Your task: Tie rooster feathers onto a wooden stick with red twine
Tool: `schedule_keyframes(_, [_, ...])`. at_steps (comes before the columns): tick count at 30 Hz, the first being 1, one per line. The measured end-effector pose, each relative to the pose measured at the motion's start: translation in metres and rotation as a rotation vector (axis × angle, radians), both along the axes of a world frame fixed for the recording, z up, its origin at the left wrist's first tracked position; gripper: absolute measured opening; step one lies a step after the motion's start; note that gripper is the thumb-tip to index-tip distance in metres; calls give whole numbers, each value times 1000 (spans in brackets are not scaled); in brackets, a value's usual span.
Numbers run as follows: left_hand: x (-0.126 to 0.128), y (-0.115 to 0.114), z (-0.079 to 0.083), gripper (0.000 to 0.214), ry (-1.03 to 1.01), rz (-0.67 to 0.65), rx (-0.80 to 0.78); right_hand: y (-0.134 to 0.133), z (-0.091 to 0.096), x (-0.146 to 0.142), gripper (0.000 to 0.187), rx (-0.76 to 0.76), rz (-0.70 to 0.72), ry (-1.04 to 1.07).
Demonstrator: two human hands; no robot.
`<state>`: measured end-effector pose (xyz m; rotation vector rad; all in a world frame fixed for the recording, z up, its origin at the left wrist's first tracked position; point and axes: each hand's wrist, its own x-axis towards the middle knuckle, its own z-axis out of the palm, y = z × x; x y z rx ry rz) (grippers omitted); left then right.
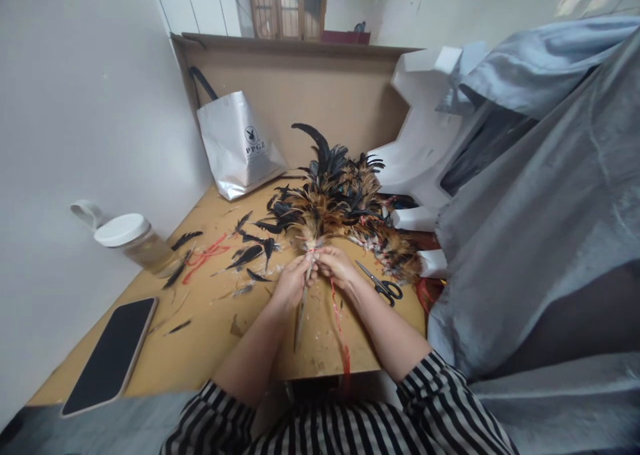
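My left hand [294, 280] is closed around a thin stick [301, 315], whose tapered lower end points down toward me. At the stick's top, brown and black feathers [320, 208] fan out away from me, forming a feather duster. My right hand [336, 266] pinches at the base of the feathers, touching the left fingertips. A red plastic string [337, 315] wraps around the feather base and hangs from the right hand past the table's front edge. The fingertips partly hide the binding.
Black-handled scissors [385, 288] lie right of my right hand, near a feather pile [395, 252]. Loose black feathers [247, 255] and red string scraps [205, 258] lie left. A lidded bottle [145, 242], phone [111, 355], silver bag [240, 145] and grey cloth [540, 195] surround the work.
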<state>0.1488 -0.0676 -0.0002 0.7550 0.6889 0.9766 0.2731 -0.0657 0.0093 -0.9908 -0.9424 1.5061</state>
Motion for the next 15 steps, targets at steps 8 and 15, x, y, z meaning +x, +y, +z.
schedule_keyframes(8, [3,-5,2,39,110,77,74,0,-2,-4,24,-11,52,-3])
schedule_keyframes(15, [1,-3,0,35,179,171,95,1,-3,-10,28,4,34,-86])
